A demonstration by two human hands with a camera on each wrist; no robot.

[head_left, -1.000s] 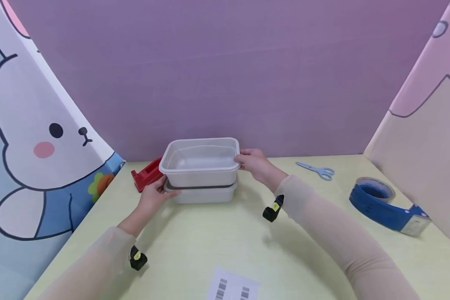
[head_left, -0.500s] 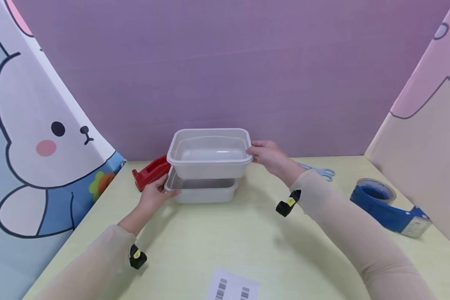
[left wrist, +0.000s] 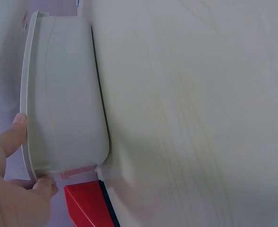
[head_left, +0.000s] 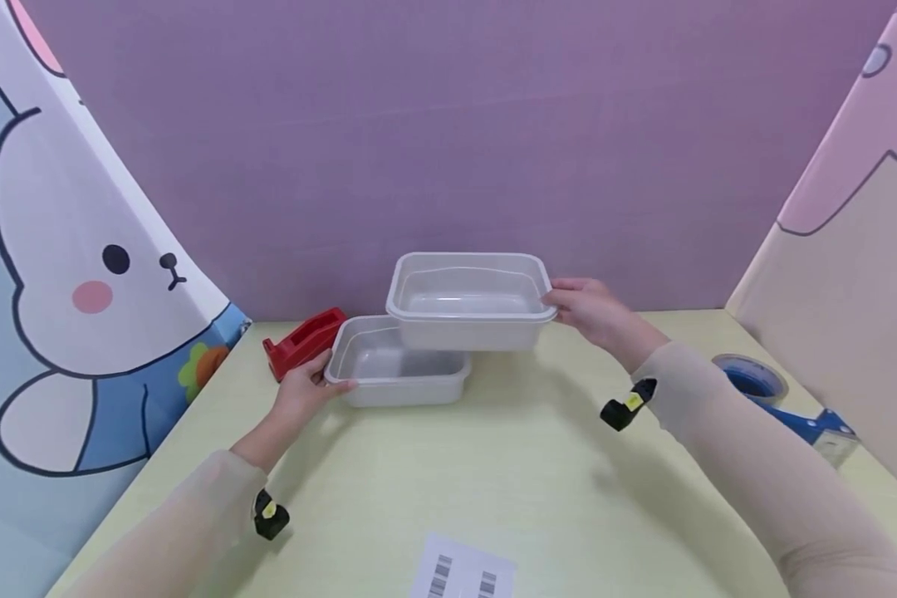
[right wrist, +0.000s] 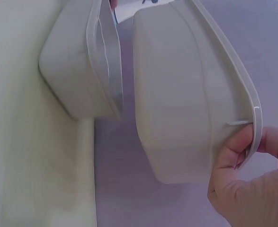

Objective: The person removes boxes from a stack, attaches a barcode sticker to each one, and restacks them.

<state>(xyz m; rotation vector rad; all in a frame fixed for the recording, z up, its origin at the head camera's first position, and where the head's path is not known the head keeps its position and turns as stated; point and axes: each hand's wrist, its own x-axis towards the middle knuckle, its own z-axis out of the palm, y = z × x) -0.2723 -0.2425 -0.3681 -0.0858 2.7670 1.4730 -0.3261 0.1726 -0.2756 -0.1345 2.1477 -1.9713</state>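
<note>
Two matching white plastic tubs are in the head view. The lower tub sits on the table, and my left hand grips its left end, thumb on the front rim; in the left wrist view the fingers curl at the corner of that rim. My right hand pinches the right rim of the raised tub, which is held in the air up and to the right. Its left part overlaps the lower tub in the head view. In the right wrist view a gap shows between the raised tub and the lower one.
A red tape dispenser stands behind my left hand. To the right is a blue tape gun with a tape roll, partly covered by my right sleeve. A paper with barcodes lies at the near edge. A purple wall rises behind.
My right hand has lifted the upper tub off the lower one and carried it to the right. The left hand and the lower tub have stayed put. The blue scissors are now hidden.
</note>
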